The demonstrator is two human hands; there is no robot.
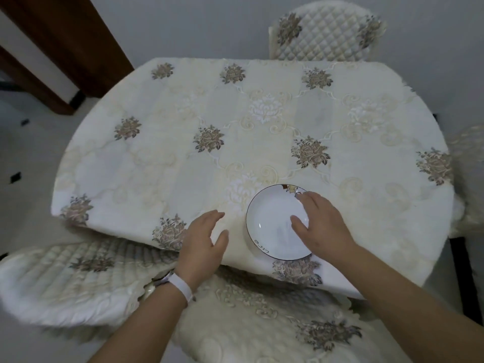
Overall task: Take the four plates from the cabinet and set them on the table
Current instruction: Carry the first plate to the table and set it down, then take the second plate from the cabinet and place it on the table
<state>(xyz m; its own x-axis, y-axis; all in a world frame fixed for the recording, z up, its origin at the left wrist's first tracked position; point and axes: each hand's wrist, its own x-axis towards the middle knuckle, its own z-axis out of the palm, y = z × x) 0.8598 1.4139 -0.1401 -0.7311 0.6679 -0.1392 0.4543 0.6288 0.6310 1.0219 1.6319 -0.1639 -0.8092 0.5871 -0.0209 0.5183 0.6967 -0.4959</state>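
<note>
One white plate (272, 221) with a thin dark rim, a small gold motif at its far edge and lettering near me lies flat on the table (235, 121), close to the near edge. My right hand (322, 226) rests over the plate's right side, thumb inside the bowl and fingers on the far rim. My left hand (204, 239) hovers just left of the plate, fingers spread, holding nothing. A white band circles my left wrist. No other plates and no cabinet are in view.
A cream floral tablecloth covers the table. Quilted chairs stand at the far side (327, 32), near left (65, 279), right edge (468, 174) and directly below me (275, 323). A dark wooden door frame (68, 48) is at the upper left.
</note>
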